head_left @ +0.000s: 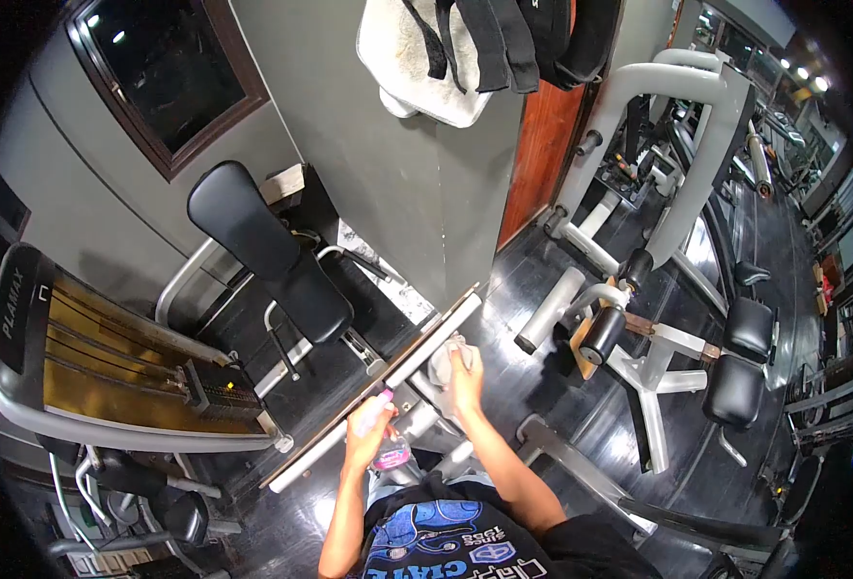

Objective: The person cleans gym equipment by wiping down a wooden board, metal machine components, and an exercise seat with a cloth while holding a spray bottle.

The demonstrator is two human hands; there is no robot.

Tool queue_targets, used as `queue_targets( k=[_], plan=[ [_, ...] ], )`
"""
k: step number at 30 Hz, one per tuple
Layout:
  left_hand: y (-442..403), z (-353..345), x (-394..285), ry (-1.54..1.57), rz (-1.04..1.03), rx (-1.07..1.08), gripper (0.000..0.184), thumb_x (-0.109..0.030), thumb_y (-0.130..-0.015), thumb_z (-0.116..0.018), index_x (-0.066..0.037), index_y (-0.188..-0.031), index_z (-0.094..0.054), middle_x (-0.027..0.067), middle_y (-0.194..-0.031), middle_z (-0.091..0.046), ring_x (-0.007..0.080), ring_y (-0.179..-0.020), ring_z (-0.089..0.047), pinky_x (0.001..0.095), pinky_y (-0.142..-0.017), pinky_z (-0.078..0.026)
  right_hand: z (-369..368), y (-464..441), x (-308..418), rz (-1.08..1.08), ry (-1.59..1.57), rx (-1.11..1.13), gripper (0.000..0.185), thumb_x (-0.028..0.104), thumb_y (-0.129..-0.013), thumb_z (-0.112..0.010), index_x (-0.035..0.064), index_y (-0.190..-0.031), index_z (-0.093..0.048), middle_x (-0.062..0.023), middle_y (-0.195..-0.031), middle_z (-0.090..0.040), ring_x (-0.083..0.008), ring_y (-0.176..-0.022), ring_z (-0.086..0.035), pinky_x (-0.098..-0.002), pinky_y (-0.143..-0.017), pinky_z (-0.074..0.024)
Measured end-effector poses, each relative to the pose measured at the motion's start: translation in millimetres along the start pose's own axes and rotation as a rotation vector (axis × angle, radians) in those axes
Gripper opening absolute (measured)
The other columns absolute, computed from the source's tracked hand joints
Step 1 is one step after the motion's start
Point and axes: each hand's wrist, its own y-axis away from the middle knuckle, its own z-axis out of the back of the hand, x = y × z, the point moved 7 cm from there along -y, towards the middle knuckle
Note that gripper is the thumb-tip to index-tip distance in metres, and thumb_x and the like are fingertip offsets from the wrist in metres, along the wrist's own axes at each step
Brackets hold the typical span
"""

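My left hand (366,431) is wrapped round the neck of a spray bottle (393,454) with pink liquid and a pink nozzle. Its clear lower part hangs below my fingers. A light-coloured cloth (442,365) is gripped in my right hand (465,378), close beside a long white bar (433,340) that runs diagonally in front of me. Whether the cloth touches the bar I cannot tell. The nozzle is near the same bar, to the left of the cloth.
A black padded seat machine (270,251) and a weight stack (127,357) stand left. A grey pillar (397,164) rises ahead, with towels and black straps (503,43) hanging on it. White-framed gym machines (658,376) fill the right side of the dark floor.
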Motion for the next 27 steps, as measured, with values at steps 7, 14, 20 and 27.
queue_targets(
  k=[7, 14, 20, 27],
  plan=[
    [8.4, 10.5, -11.1, -0.04, -0.028, -0.013, 0.022, -0.02, -0.097, -0.058, 0.001, -0.104, -0.059, 0.01, -0.087, -0.063, 0.0154, -0.053, -0.061, 0.0279, -0.053, -0.05, -24.1, 43.8, -6.9, 0.051, 0.342, 0.123, 0.025, 0.029, -0.091, -0.062, 0.0054, -0.098, -0.06, -0.0148, -0.084, -0.066, -0.0235, -0.081, -0.064, -0.038, -0.076, -0.0488],
    [17.4, 26.5, -15.4, -0.125, -0.055, -0.001, 0.027, -0.025, -0.097, -0.058, 0.001, -0.105, -0.06, 0.0094, -0.087, -0.063, 0.0154, -0.054, -0.061, 0.0277, -0.053, -0.049, -12.7, -1.9, -15.5, 0.032, 0.184, -0.124, 0.023, 0.025, -0.092, -0.06, 0.0086, -0.106, -0.053, -0.0096, -0.082, -0.06, -0.0211, -0.073, -0.06, -0.0393, -0.068, -0.0488],
    [25.7, 45.0, -4.6, -0.158, -0.076, 0.038, 0.028, -0.024, -0.097, -0.058, 0.0, -0.109, -0.059, 0.0094, -0.088, -0.064, 0.0158, -0.056, -0.062, 0.0274, -0.055, -0.048, -38.5, 60.7, -20.2, -0.075, 0.055, -0.052, 0.026, 0.028, -0.091, -0.059, 0.0079, -0.106, -0.052, -0.0114, -0.086, -0.063, -0.0231, -0.074, -0.061, -0.0388, -0.066, -0.0497],
    [29.1, 48.5, -4.2, -0.075, -0.032, 0.074, 0.034, -0.027, -0.097, -0.057, 0.001, -0.117, -0.056, 0.0106, -0.091, -0.063, 0.0173, -0.06, -0.063, 0.0283, -0.058, -0.049, -42.0, 70.0, -31.4, -0.145, 0.095, -0.034, 0.024, 0.029, -0.091, -0.059, 0.0103, -0.104, -0.052, -0.0105, -0.077, -0.059, -0.0205, -0.063, -0.059, -0.0369, -0.049, -0.047]
  ],
)
